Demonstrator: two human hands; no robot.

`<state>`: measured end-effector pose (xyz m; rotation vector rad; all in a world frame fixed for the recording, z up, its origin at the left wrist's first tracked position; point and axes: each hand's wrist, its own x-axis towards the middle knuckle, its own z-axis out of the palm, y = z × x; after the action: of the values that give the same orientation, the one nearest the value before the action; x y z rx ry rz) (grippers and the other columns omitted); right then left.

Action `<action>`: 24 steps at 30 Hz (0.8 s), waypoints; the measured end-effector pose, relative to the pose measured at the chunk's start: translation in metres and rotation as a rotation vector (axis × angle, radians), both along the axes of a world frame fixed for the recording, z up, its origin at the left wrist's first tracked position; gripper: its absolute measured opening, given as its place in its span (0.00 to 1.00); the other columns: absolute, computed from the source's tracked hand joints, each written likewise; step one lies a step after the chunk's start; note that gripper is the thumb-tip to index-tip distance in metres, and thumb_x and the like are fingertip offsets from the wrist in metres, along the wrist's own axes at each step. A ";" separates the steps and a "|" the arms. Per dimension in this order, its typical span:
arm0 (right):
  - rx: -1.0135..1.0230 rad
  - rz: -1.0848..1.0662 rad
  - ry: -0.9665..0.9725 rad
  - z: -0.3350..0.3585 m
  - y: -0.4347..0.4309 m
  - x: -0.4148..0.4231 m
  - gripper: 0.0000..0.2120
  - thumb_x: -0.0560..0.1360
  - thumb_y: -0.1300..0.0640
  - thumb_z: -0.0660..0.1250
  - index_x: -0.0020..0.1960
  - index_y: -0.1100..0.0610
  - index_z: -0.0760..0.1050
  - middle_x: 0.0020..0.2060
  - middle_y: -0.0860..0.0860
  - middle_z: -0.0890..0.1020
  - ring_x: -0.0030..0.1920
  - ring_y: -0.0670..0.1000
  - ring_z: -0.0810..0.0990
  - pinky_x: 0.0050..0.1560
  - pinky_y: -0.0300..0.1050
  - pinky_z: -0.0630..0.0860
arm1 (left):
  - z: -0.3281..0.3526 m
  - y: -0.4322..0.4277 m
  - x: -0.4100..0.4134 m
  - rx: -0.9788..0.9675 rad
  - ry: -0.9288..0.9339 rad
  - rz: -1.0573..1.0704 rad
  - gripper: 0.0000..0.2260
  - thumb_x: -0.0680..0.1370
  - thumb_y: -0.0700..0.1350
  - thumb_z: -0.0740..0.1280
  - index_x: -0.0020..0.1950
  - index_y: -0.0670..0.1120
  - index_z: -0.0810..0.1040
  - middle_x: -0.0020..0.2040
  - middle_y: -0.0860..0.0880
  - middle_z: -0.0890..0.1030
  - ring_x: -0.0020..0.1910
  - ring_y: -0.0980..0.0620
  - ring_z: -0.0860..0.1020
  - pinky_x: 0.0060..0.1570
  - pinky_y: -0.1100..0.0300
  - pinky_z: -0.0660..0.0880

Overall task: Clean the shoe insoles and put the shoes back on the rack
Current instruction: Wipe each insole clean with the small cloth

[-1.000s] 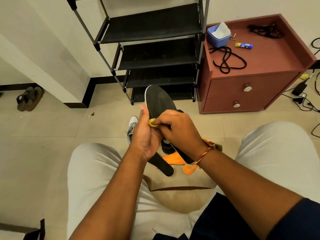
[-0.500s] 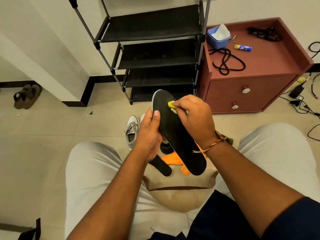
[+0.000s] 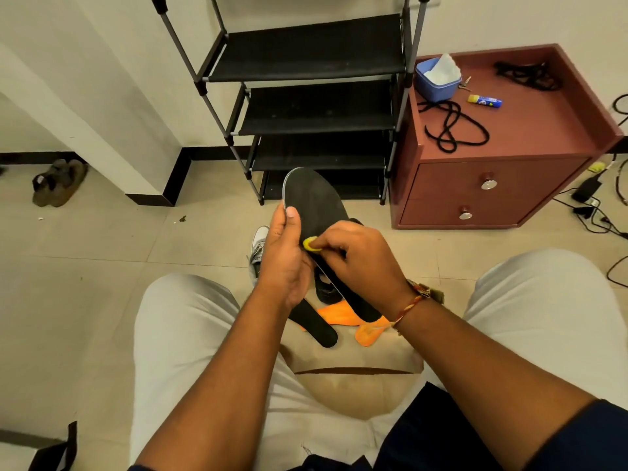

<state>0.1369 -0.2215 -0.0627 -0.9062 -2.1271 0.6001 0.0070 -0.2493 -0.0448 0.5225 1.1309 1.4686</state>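
left hand (image 3: pixel 283 256) grips black insole (image 3: pixel 314 202) by its left edge, thumb on top, toe end pointing far twd shoe rack (image 3: pixel 306 96). right hand (image 3: pixel 360 263) fingers curled, pinching yellow cloth (image 3: pixel 310 244) against insole mid. 2nd black insole (image 3: pixel 314 322) + orange insoles (image 3: pixel 343 316) on floor near knees, grey sneaker (image 3: pixel 259 244) left of hands.

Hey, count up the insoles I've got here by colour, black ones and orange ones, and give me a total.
Black: 2, the held black insole and the loose black insole.
Orange: 2, the orange insoles, both partly covered.
Total: 4 insoles.
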 end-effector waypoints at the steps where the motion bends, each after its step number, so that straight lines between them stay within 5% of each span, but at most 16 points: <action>1: 0.010 0.015 -0.022 -0.001 0.000 -0.001 0.05 0.76 0.61 0.70 0.49 0.57 0.84 0.44 0.51 0.84 0.46 0.47 0.80 0.51 0.36 0.75 | 0.001 0.001 -0.001 0.001 -0.007 0.021 0.14 0.87 0.48 0.53 0.69 0.50 0.73 0.58 0.50 0.85 0.59 0.50 0.83 0.55 0.55 0.81; 5: 0.094 -0.149 -0.079 0.000 0.014 0.008 0.05 0.77 0.60 0.69 0.50 0.59 0.83 0.45 0.53 0.83 0.48 0.52 0.80 0.50 0.45 0.77 | 0.001 -0.001 0.003 0.000 0.016 -0.023 0.13 0.87 0.48 0.53 0.67 0.49 0.74 0.57 0.50 0.86 0.59 0.50 0.83 0.54 0.54 0.81; 9: 0.125 -0.277 -0.039 0.002 0.020 0.016 0.05 0.77 0.60 0.70 0.51 0.59 0.83 0.45 0.53 0.82 0.47 0.51 0.79 0.47 0.43 0.76 | -0.002 -0.004 0.005 -0.016 0.040 -0.038 0.14 0.87 0.49 0.54 0.68 0.49 0.74 0.59 0.49 0.84 0.61 0.49 0.82 0.55 0.52 0.81; 17: -0.271 -0.104 -0.169 -0.020 0.022 0.016 0.05 0.75 0.57 0.72 0.50 0.51 0.84 0.47 0.49 0.83 0.47 0.48 0.78 0.47 0.45 0.78 | -0.011 0.009 -0.018 -0.057 -0.198 0.359 0.13 0.86 0.52 0.57 0.67 0.52 0.76 0.63 0.48 0.82 0.62 0.46 0.81 0.62 0.44 0.78; 24: -0.482 -0.108 -0.011 -0.018 0.023 0.015 0.03 0.75 0.57 0.73 0.48 0.51 0.84 0.46 0.46 0.83 0.47 0.45 0.80 0.46 0.37 0.75 | -0.010 0.009 -0.018 -0.056 -0.297 0.365 0.17 0.85 0.52 0.60 0.71 0.48 0.74 0.61 0.46 0.84 0.62 0.45 0.82 0.60 0.45 0.79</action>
<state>0.1515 -0.1983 -0.0808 -1.2746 -1.9577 1.0788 -0.0106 -0.2405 -0.0544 0.0514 1.0603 1.7536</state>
